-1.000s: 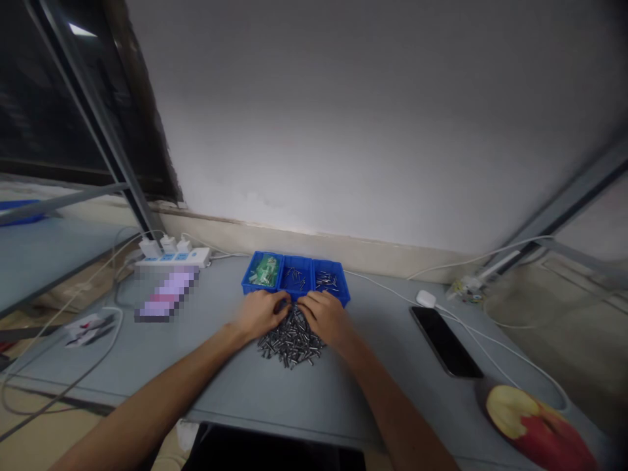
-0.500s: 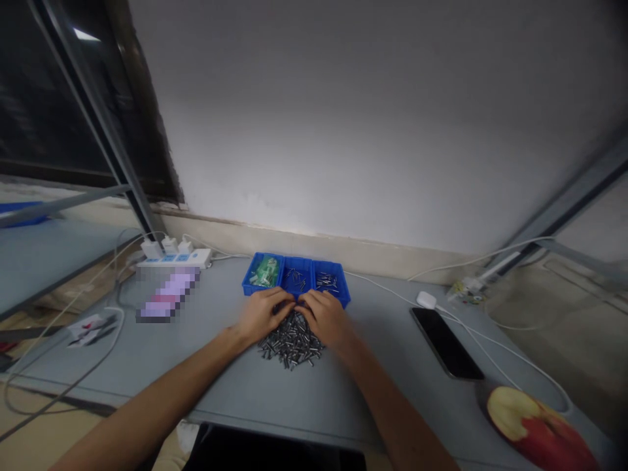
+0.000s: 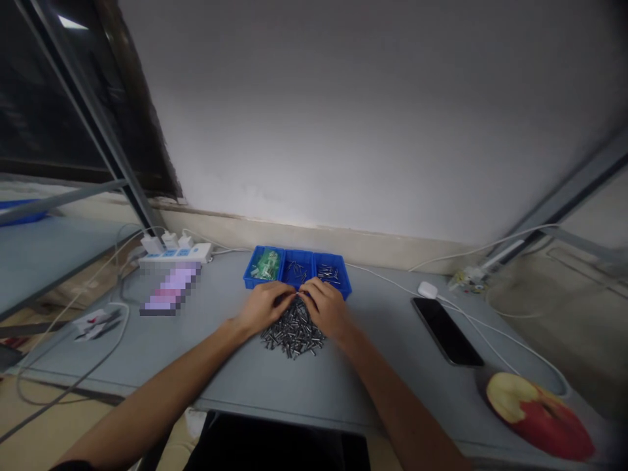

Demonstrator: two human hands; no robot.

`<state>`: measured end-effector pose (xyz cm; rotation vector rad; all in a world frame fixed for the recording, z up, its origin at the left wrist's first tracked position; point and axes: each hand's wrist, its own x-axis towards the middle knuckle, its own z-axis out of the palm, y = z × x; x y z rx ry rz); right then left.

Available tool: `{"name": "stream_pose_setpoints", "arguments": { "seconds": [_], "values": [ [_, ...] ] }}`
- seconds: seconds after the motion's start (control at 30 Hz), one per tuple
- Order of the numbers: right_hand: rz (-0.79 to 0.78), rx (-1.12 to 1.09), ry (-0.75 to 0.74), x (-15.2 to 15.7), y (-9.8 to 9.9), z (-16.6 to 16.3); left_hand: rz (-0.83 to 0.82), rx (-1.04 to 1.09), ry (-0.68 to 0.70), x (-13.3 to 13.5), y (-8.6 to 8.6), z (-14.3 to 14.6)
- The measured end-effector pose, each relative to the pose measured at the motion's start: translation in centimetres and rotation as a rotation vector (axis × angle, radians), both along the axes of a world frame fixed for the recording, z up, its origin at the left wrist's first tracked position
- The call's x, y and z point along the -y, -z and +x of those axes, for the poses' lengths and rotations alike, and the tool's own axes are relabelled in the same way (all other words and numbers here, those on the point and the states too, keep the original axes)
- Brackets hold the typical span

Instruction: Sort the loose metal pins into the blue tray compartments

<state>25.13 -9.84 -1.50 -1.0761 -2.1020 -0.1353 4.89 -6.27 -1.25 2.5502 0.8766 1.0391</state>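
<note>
A pile of small grey metal pieces, like short pins or screws, lies on the grey table. My left hand reaches over the pile's left side with its fingers pinched together. From the right, my right hand meets it, thumb and fingers also pinched, and the fingertips nearly touch. Whatever lies between the fingers is too small to make out. Just behind the hands stand three joined blue bins: the left bin has green-and-white packets, while the middle bin and right bin contain loose thin metal pieces.
On the left are a white power strip with chargers, a blurred-out purple item and a crumpled wrapper. A black phone, a white charger, cables and an apple-shaped object occupy the right.
The camera view has shifted slightly, so the table's things sit a little higher. Both hands stay together over the pile, with the fingers slightly moved.
</note>
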Motion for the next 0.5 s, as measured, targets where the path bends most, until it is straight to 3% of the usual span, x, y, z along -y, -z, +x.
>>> {"name": "stream_pose_setpoints", "arguments": {
  "seconds": [0.5],
  "values": [
    [0.134,0.002,0.067,-0.77,-0.03,0.83,0.118,0.032,0.010,-0.57,-0.74,-0.72]
  ]
}}
